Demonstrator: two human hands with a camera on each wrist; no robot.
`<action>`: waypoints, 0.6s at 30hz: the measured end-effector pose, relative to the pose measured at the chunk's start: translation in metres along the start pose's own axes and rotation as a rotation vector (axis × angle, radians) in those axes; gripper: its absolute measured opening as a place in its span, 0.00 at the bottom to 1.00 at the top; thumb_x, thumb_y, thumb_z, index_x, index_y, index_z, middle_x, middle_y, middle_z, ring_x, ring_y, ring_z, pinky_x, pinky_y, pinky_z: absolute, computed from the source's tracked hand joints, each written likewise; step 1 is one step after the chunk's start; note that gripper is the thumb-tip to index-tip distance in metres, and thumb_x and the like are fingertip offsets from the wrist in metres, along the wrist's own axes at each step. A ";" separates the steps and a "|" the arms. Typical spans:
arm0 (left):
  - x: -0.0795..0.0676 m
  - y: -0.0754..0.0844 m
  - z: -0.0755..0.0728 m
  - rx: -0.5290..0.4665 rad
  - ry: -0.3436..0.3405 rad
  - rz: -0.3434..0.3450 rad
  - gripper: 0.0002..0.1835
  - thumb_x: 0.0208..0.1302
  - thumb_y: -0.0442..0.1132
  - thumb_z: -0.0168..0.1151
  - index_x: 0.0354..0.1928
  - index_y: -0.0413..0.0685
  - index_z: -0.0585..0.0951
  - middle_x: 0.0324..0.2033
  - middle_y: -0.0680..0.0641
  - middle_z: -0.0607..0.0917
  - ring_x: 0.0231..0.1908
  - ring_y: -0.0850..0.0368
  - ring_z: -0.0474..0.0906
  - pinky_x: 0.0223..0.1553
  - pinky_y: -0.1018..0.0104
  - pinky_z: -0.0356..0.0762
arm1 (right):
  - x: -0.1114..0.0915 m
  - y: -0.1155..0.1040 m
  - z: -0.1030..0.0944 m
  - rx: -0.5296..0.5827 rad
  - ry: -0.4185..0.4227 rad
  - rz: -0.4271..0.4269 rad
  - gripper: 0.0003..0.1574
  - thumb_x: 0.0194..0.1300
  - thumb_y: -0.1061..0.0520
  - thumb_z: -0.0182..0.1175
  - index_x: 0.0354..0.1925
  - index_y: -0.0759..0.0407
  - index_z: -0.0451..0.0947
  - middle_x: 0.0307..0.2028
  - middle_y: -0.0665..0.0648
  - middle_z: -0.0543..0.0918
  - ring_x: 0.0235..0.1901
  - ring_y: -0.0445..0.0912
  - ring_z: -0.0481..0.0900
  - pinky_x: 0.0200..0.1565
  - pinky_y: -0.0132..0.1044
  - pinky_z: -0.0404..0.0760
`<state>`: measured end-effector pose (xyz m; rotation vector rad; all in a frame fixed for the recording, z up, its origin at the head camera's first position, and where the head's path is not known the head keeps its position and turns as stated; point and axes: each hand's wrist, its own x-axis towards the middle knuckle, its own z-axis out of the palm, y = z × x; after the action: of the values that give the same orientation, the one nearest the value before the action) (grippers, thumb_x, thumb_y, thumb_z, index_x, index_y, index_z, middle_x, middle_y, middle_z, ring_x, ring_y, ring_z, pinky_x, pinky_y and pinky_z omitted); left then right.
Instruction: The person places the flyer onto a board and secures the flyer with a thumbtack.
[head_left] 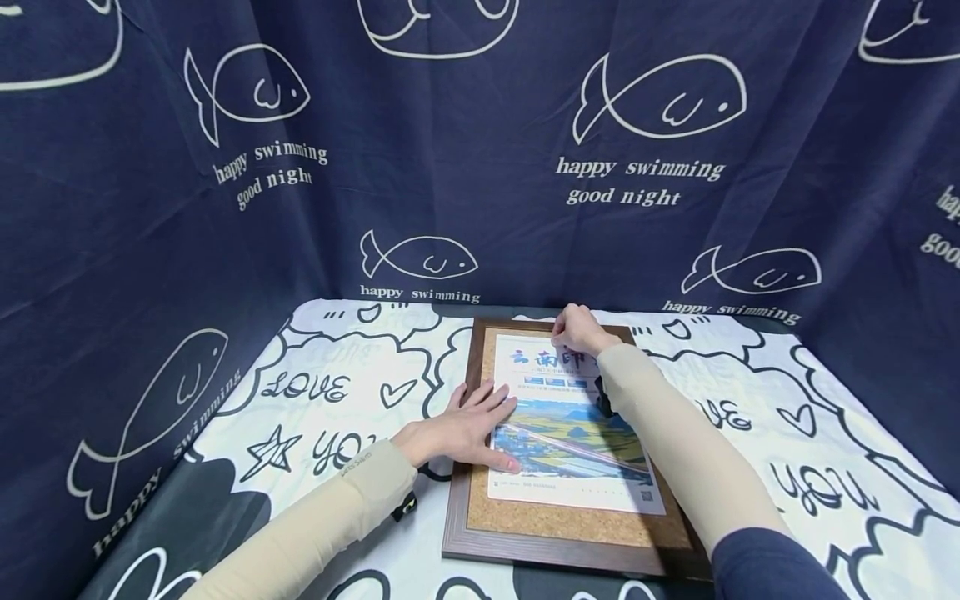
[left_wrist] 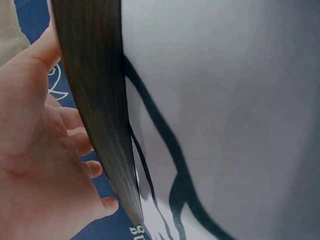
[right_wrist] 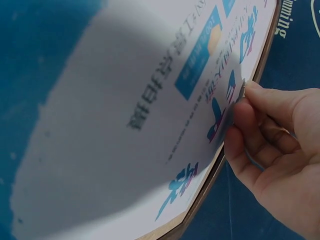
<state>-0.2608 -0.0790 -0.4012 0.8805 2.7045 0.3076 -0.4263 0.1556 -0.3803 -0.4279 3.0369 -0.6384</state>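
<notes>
A printed poster [head_left: 555, 492] with blue lettering and a landscape picture lies flat on a cork board [head_left: 540, 521] with a dark brown wooden frame [head_left: 562, 554]. My left hand [head_left: 468, 425] rests with spread fingers over the poster's left edge and the frame's left side; in the left wrist view its palm shows beside the frame. At the poster's top edge, my right hand [head_left: 581, 331] has its fingers curled. In the right wrist view, thumb and forefinger pinch a small pin [right_wrist: 244, 86] against the poster's upper part. The fingertips mostly hide the pin.
The board lies on a white cloth [head_left: 330, 417] printed with black outlines, hearts and lettering. Dark blue curtains [head_left: 465, 175] with white fish drawings hang behind and at both sides, close to the board's far edge.
</notes>
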 end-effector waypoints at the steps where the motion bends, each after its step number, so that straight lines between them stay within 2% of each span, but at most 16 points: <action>1: 0.000 0.000 0.000 0.000 0.000 0.000 0.55 0.55 0.74 0.55 0.77 0.56 0.49 0.77 0.50 0.43 0.77 0.50 0.31 0.73 0.39 0.28 | 0.000 0.000 0.000 -0.001 -0.001 0.001 0.04 0.59 0.62 0.66 0.29 0.61 0.86 0.32 0.59 0.87 0.30 0.48 0.78 0.36 0.38 0.76; 10: -0.001 0.001 -0.003 0.004 0.005 -0.003 0.55 0.55 0.74 0.55 0.77 0.56 0.49 0.77 0.50 0.43 0.77 0.50 0.31 0.73 0.39 0.28 | 0.001 -0.001 -0.001 -0.009 0.015 -0.016 0.05 0.60 0.63 0.65 0.28 0.61 0.86 0.29 0.58 0.86 0.28 0.47 0.77 0.33 0.36 0.75; 18: 0.000 0.001 0.000 0.009 0.000 0.006 0.54 0.55 0.74 0.55 0.77 0.56 0.48 0.77 0.49 0.43 0.77 0.49 0.31 0.73 0.39 0.28 | -0.004 0.006 0.003 0.049 0.009 -0.008 0.06 0.62 0.62 0.63 0.32 0.63 0.87 0.31 0.60 0.87 0.28 0.47 0.78 0.35 0.38 0.77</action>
<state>-0.2598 -0.0785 -0.4011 0.8918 2.7061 0.2965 -0.4238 0.1611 -0.3854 -0.4367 3.0219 -0.7153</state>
